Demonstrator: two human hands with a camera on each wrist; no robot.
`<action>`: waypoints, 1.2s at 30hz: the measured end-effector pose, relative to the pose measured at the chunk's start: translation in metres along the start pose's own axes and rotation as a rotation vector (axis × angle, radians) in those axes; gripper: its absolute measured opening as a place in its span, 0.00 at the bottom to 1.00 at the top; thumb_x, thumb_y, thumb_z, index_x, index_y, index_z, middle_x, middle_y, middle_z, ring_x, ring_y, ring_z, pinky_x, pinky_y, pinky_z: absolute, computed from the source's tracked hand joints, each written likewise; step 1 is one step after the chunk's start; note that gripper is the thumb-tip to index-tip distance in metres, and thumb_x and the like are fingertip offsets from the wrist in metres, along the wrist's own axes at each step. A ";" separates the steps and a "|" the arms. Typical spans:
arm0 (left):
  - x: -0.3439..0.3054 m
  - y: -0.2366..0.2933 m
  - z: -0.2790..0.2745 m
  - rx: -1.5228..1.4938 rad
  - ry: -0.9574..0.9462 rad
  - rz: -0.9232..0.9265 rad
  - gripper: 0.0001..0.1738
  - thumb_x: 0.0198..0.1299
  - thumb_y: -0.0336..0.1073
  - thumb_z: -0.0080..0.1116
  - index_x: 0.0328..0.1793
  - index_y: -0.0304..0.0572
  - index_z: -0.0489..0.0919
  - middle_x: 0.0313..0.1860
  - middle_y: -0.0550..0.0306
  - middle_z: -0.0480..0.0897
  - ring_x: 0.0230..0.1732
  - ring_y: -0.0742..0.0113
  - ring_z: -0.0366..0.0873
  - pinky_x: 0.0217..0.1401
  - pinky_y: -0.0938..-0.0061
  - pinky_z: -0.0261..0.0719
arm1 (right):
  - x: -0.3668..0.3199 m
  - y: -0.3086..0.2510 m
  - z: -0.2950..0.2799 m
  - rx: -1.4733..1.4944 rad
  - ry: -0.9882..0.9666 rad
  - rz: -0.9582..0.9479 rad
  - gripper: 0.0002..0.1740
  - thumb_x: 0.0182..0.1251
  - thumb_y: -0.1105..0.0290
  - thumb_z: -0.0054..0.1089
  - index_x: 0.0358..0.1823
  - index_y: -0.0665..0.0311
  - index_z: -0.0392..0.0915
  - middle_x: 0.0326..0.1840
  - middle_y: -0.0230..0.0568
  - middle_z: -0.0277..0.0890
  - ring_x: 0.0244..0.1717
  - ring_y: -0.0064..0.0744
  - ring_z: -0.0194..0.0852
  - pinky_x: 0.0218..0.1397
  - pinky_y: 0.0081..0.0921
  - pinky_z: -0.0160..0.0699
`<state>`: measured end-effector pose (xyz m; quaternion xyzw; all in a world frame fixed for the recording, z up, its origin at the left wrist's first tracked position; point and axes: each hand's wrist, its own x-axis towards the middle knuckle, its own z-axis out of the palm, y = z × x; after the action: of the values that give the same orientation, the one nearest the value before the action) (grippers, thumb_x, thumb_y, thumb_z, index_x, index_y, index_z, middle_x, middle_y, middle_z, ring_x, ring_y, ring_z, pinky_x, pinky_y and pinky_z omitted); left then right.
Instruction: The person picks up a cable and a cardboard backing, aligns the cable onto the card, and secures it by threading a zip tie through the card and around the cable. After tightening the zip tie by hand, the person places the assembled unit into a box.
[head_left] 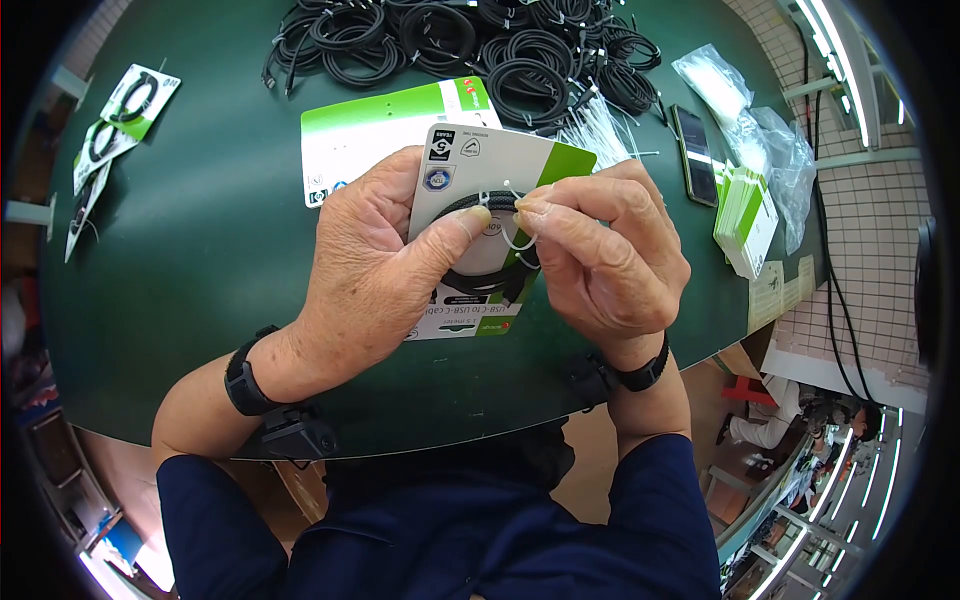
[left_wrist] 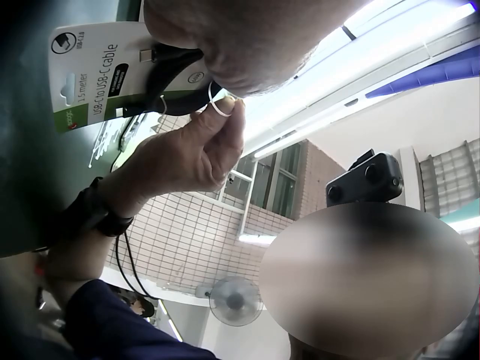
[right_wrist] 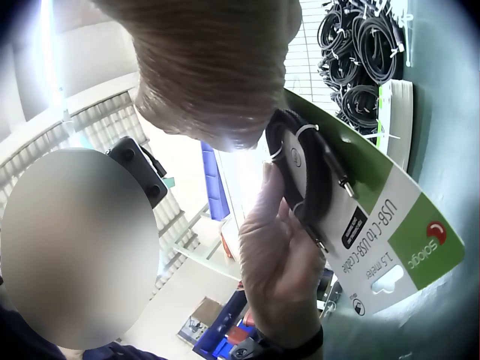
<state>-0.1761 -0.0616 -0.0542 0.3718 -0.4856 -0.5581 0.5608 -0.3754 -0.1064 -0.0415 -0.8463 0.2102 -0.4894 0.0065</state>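
Note:
My left hand [head_left: 365,265] grips a white and green cardboard packaging card [head_left: 510,148], its thumb pressing on the coiled black USB-C cable [head_left: 480,284] that lies against the card. A thin white cable tie [left_wrist: 213,103] loops out from the coil. The thumb and forefinger of my right hand [head_left: 615,245] pinch this tie at the coil's right side. In the right wrist view the cable's metal plug [right_wrist: 346,187] hangs over the printed face, and another white tie [right_wrist: 306,128] crosses the coil. Part of the card is hidden behind both hands.
Many coiled black cables [head_left: 530,85] heap at the back of the green table [head_left: 200,300]. Beyond the hands lies a stack of cards [head_left: 385,125], with loose white ties [head_left: 600,130] beside it. Rightward are a phone [head_left: 695,155], more cards [head_left: 745,220] and plastic bags [head_left: 785,165]; carded cables [head_left: 140,100] lie left.

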 end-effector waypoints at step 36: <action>-0.002 0.006 0.003 -0.072 -0.102 -0.071 0.20 0.72 0.24 0.62 0.69 0.28 0.77 0.57 0.49 0.88 0.54 0.68 0.87 0.60 0.71 0.87 | 0.005 0.034 -0.029 0.560 0.009 0.894 0.12 0.69 0.74 0.74 0.53 0.67 0.87 0.40 0.31 0.84 0.39 0.19 0.79 0.40 0.20 0.80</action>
<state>-0.1773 -0.0587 -0.0476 0.3394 -0.4799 -0.6129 0.5281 -0.4097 -0.1337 -0.0294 -0.6379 0.4119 -0.4798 0.4395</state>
